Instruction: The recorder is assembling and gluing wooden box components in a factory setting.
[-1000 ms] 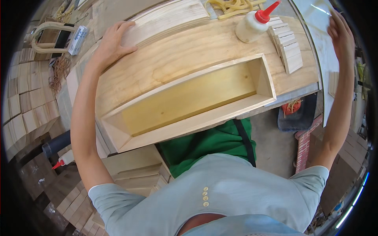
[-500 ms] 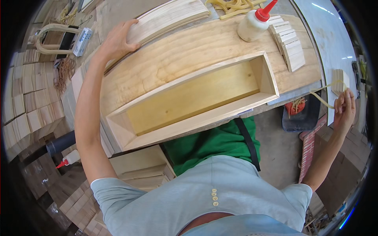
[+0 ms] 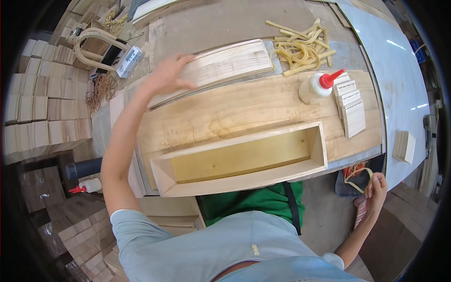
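Right hand: fingers pinched on limp pale-yellow rubbery band, beyond near edge of grey-brown table; probably light, stretchy, best taken by end. Left hand: fingers spread, gripping nothing, by pale flat wooden slats; contact unclear. Slats likely stiff; grab long edges. Workshop crowded, pale wood blocks stacked leftward.

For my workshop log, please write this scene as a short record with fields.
Left hand: open, at the left end of the stacked boards; contact unclear
Right hand: gripping a looped yellow strip
Wooden box: long, open-topped, nothing inside
White bottle: red nozzle, beside small wooden pieces
Yellow strip pile: behind the bottle
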`<action>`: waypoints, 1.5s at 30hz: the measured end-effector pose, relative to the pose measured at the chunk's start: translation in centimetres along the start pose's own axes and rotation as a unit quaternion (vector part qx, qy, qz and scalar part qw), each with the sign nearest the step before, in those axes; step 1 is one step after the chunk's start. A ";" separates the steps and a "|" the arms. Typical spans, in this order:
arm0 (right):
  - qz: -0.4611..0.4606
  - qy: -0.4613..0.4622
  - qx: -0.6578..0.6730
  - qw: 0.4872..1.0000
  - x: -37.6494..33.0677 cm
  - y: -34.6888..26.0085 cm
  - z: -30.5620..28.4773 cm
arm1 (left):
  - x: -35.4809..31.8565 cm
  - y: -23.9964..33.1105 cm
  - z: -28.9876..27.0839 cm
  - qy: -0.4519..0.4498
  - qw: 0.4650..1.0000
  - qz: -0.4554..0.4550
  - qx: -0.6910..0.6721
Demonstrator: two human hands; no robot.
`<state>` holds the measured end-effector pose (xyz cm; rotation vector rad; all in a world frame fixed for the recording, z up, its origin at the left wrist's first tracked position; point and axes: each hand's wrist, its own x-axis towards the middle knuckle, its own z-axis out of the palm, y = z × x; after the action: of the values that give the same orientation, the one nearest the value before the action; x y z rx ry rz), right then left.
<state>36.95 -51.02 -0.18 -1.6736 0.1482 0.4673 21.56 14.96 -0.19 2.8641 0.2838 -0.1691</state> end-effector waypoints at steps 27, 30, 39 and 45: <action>0.200 0.020 0.015 0.980 -1.9 4.1 0.9 | 31.5 -13.4 0.2 0.300 0.552 -0.271 -0.730; 0.213 0.032 0.018 0.976 -2.3 4.3 1.2 | 32.2 -14.2 0.7 0.299 0.560 -0.269 -0.724; 0.191 0.025 0.010 0.981 -1.9 4.7 1.5 | 28.4 -9.7 0.2 0.385 0.517 -0.153 -0.749; 0.080 -0.013 0.037 0.996 -1.2 2.9 -0.5 | 15.6 2.3 -0.6 0.348 0.573 -0.112 -0.733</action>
<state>34.98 -52.17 -2.31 -1.5894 0.2792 0.5968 37.28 15.68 -1.23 1.0455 0.5538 0.7985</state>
